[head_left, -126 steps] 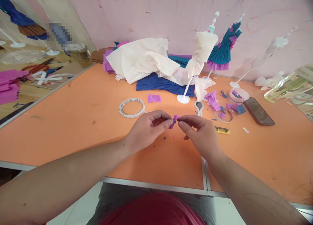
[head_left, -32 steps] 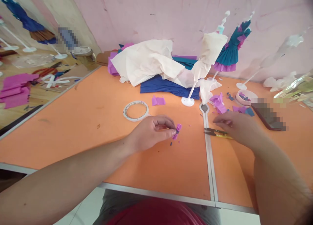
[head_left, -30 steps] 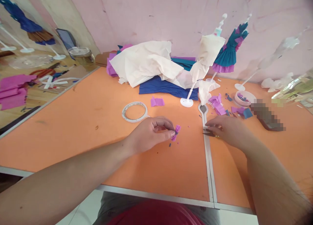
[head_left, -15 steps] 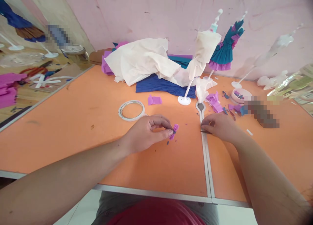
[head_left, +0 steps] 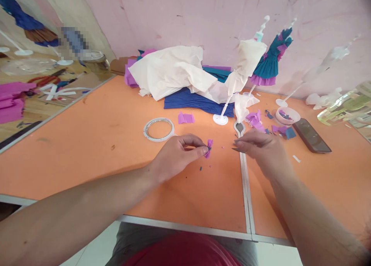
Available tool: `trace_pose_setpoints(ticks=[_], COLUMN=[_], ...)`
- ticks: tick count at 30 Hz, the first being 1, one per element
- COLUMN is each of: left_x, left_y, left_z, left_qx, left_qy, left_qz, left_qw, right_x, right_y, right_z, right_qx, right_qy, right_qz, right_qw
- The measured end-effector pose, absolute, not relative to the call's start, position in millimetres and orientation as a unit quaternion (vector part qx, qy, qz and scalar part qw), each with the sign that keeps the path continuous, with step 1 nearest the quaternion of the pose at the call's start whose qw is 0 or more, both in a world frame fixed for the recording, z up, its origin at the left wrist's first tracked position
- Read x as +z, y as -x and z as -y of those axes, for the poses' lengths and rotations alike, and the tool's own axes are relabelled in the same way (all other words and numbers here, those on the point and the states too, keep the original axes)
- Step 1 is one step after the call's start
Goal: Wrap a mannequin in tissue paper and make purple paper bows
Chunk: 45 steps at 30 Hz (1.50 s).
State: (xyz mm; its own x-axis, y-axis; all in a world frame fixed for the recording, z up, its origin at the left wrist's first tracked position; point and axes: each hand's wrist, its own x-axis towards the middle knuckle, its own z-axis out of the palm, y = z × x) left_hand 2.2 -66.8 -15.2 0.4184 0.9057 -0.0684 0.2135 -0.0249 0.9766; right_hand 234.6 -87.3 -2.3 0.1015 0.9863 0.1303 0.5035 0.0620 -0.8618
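My left hand [head_left: 182,154] pinches one side of a small purple paper bow [head_left: 210,147] with a dark teal band at its middle, held just above the orange table [head_left: 162,192]. In my right hand [head_left: 262,148] is a small pair of scissors [head_left: 238,149]. Two dark pointed tips stick out to the left, apart from each other, toward the bow but not touching it; the handles are hidden by my fingers. Tiny purple and teal scraps [head_left: 201,168] lie below the bow.
A roll of tape [head_left: 159,129] and a purple paper piece [head_left: 186,117] lie beyond my left hand. Behind stand dressed doll stands, one wrapped in white [head_left: 246,57], beside white cloth [head_left: 174,73]. At right are a phone [head_left: 311,134] and a small bowl [head_left: 287,116].
My right hand has lifted the scissors off the table and brought them slightly left; their tips now show apart. The bow has turned more upright in my left fingers. The view has shifted slightly.
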Motion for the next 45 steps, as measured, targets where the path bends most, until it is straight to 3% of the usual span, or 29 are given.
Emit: trace_pose_setpoints(ticks=[4, 30, 42, 45], left_x=[-13.5, -16.5, -13.4, -14.3], left_y=[-8.9, -15.7, -8.6, -9.5], left_z=[75.4, 88.4, 86.2, 85.9], left_qx=[0.320, 0.451, 0.427, 0.443], left_qy=[-0.628, -0.586, -0.609, -0.610], left_qz=[-0.447, -0.390, -0.358, -0.336], left_qw=[0.551, 0.549, 0.565, 0.565], right_x=[2.2, -9.1, -9.1, -7.4], right_y=[-196.1, -173.1, -175.9, -175.6], right_z=[107.8, 114.8, 121.8, 123.6], right_qx=[0.371, 0.322, 0.261, 0.305], right_qy=[0.578, 0.596, 0.571, 0.564], right_qz=[0.575, 0.541, 0.595, 0.572], right_qw=[0.444, 0.498, 0.502, 0.512])
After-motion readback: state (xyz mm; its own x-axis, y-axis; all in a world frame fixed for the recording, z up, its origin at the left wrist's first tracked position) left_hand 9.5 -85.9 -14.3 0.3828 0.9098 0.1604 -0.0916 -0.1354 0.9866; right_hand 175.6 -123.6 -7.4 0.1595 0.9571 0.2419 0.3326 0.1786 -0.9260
